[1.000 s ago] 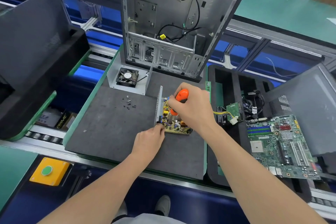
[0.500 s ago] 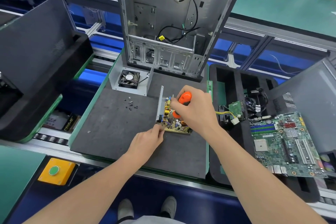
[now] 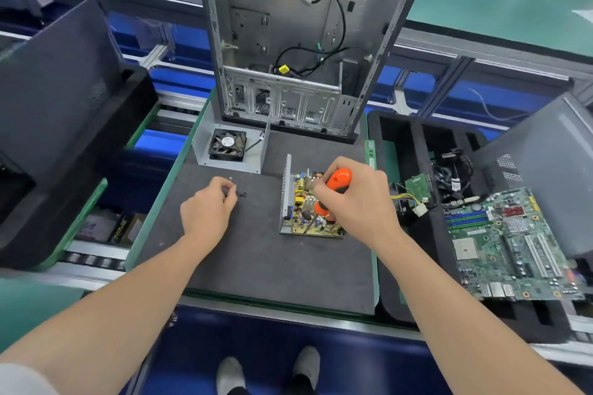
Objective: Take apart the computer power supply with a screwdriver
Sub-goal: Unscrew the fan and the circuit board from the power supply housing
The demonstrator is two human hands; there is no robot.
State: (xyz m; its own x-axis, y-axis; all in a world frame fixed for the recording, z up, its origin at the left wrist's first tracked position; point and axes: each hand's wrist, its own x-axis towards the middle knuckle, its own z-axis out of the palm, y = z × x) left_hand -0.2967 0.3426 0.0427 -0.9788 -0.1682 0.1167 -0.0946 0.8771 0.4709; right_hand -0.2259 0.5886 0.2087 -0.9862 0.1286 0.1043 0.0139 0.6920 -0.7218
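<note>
The power supply (image 3: 300, 200) is already opened: its cover (image 3: 202, 151), fan (image 3: 227, 145) attached, is set on the counter (image 3: 256, 266) beyond the left fingers, and loose screws (image 3: 243, 194) lie at their tips. The board is still seated in its tray beneath the right fingers, so unscrewing is judged unfinished. The screwdriver (image 3: 340, 178) is gripped tightly by the right hand (image 3: 365, 205). The left hand (image 3: 207, 210) is curled; whether a screw is pinched cannot be told. The blade's tip is hard to make out among the components.

orange-and-black screwdriver (image 3: 333, 189), yellow-green power supply board (image 3: 308, 208), dark grey mat (image 3: 256, 260), green motherboard (image 3: 507, 244).
</note>
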